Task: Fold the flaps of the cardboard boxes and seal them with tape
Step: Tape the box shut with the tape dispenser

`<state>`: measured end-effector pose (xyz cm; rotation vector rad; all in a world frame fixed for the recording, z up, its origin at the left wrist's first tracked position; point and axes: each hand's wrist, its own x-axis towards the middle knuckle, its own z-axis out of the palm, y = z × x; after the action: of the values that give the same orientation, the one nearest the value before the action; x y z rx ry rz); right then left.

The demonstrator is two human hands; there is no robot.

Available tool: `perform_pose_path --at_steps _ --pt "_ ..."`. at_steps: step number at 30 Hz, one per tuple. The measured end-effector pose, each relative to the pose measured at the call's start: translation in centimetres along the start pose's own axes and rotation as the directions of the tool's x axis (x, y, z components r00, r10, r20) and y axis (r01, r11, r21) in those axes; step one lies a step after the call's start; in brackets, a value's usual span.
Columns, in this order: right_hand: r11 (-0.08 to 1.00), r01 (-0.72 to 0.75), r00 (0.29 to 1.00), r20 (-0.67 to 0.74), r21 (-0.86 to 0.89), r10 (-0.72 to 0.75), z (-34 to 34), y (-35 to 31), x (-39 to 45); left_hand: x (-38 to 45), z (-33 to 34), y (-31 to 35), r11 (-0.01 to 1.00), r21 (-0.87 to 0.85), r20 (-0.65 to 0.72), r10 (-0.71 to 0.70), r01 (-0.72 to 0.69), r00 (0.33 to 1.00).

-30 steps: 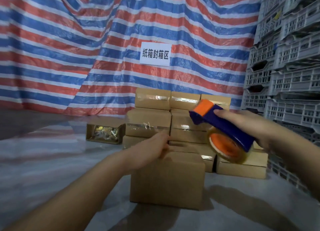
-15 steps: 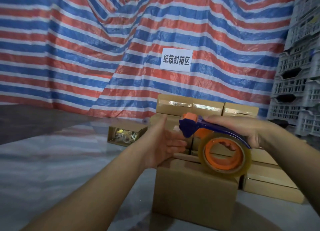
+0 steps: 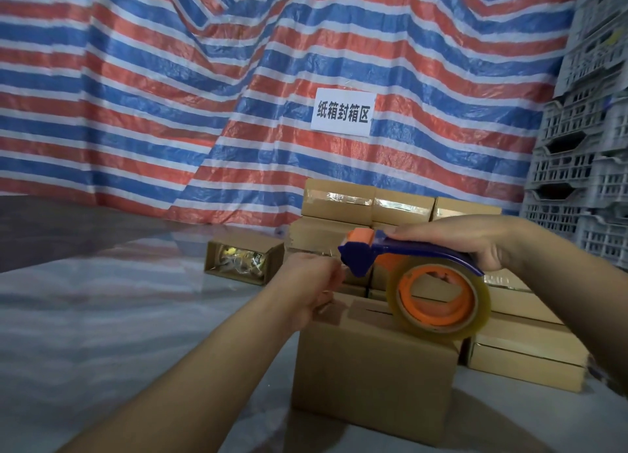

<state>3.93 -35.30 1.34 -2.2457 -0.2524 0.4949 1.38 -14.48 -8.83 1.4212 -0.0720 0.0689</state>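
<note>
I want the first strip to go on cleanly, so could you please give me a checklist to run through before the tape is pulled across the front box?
1. Front box flaps folded down: ok, top looks closed, seam slot visible.
2. Tape dispenser held firmly: ok, right hand grips the blue handle.
3. Roll of tape over the box top: ok, whether touching, cannot tell.
4. Tape end held: cannot tell, left hand has its fingers curled at the dispenser's head; tape too clear to see.
5. Box steadied: not ok, neither hand presses it.
</note>
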Motion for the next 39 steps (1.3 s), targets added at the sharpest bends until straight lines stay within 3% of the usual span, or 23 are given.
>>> perform_pose_path --at_steps 2,4,8,13,15,17,20,27,39 --pt "0.998 -0.034 0.999 -0.016 -0.047 0.033 -0.3 -0.1 -0.1 0.2 0.1 -0.5 1.000 -0.006 -0.062 0.004 -0.005 0.998" --pt "0.997 -0.039 0.999 -0.034 -0.070 0.037 -0.9 0.2 -0.1 0.5 -0.2 -0.9 0.992 -0.124 -0.127 -0.033 0.017 0.991" --pt "0.997 -0.037 0.999 -0.033 -0.061 0.035 -1.5 0.8 0.1 1.1 -1.0 -1.6 0.919 -0.393 -0.160 -0.076 0.007 0.984" --pt "0.975 -0.071 0.997 -0.027 -0.209 0.067 -0.7 -0.8 1.1 1.0 -1.6 -2.0 0.847 -0.531 -0.184 -0.108 -0.006 0.977" --pt "0.960 -0.085 0.996 -0.039 -0.266 0.077 -0.2 -1.3 1.4 1.2 -2.1 -2.2 0.908 -0.418 -0.225 -0.090 -0.012 0.970" --pt "0.949 -0.084 0.996 -0.040 -0.303 0.075 0.2 -1.6 1.7 1.2 -2.7 -2.6 0.985 -0.172 -0.303 -0.036 -0.018 0.952" --pt "0.940 -0.068 0.998 -0.035 -0.335 0.060 0.6 -2.0 2.1 1.3 -3.7 -3.5 0.997 0.068 -0.334 0.047 -0.026 0.941" --pt "0.894 -0.093 0.996 -0.052 -0.438 0.078 1.3 -2.9 3.0 1.0 -4.7 -5.1 0.988 0.153 -0.274 0.005 0.038 0.962" --pt "0.890 -0.110 0.994 -0.029 -0.442 0.108 1.7 -3.4 3.4 1.4 -3.7 -7.3 0.946 0.277 -0.222 -0.108 0.169 0.969"
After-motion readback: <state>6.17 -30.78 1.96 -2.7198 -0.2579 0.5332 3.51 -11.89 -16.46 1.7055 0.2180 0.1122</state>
